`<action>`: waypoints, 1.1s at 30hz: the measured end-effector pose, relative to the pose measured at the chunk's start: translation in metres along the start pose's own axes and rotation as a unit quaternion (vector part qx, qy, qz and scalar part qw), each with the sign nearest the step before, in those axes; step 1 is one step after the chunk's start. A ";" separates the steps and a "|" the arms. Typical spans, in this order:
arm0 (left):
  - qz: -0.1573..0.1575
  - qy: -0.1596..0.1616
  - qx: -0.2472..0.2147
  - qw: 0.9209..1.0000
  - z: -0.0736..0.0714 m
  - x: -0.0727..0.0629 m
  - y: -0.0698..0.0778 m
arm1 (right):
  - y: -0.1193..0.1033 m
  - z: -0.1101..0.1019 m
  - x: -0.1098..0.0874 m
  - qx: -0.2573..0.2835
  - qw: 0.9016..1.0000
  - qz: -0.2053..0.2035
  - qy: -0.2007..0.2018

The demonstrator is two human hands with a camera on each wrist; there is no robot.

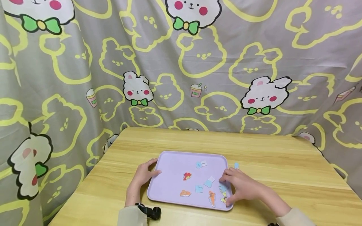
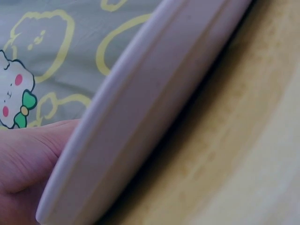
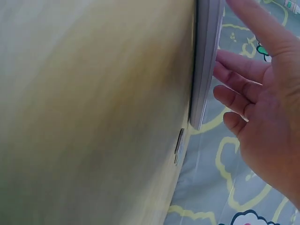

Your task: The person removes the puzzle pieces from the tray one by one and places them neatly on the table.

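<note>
A lilac tray (image 1: 169, 182) lies on the table with several cut paper pieces on its right half. My left hand (image 1: 143, 173) grips the tray's left edge, its thumb over the rim. In the left wrist view part of that hand (image 2: 28, 159) shows behind the tray's side wall (image 2: 140, 93). Over the right rim reaches my right hand (image 1: 244, 185), thumb and fingers spread apart. Its fingertips are at a blue-and-yellow piece (image 1: 222, 189) and a small yellowish piece (image 1: 224, 200), both partly covered. In the right wrist view, the right hand's fingers (image 3: 239, 96) bend loosely beside the tray's edge.
Elsewhere on the tray lie light-blue pieces (image 1: 199, 188), orange pieces (image 1: 185, 193) and a red piece (image 1: 187, 176). One small blue piece (image 1: 236, 165) lies on the wooden table (image 1: 271, 163) beyond the right rim. A patterned curtain (image 1: 169, 62) hangs behind.
</note>
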State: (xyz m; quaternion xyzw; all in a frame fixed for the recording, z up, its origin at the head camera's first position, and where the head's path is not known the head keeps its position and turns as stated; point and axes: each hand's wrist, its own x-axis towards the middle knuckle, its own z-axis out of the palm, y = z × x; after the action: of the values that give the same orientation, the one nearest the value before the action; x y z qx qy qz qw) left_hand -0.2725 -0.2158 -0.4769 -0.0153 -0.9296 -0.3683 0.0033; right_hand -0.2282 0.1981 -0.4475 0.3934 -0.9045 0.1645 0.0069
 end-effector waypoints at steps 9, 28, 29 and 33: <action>-0.006 -0.002 0.002 1.000 -0.001 0.000 0.001 | -0.005 0.002 0.003 -0.037 0.999 0.003 -0.016; -0.001 -0.002 0.002 1.000 0.000 -0.003 0.000 | -0.006 0.007 0.001 -0.037 0.998 -0.021 0.037; -0.002 -0.002 0.000 1.000 -0.001 -0.003 0.000 | -0.006 0.008 0.002 -0.031 0.998 -0.021 0.042; -0.003 0.000 -0.002 1.000 -0.001 -0.003 0.001 | -0.004 0.008 0.002 0.008 0.997 -0.031 0.068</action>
State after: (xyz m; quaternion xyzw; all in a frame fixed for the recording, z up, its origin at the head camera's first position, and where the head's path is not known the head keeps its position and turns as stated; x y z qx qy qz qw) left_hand -0.2692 -0.2161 -0.4756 -0.0127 -0.9289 -0.3700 0.0021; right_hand -0.2258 0.1917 -0.4536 0.4093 -0.8878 0.1981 0.0705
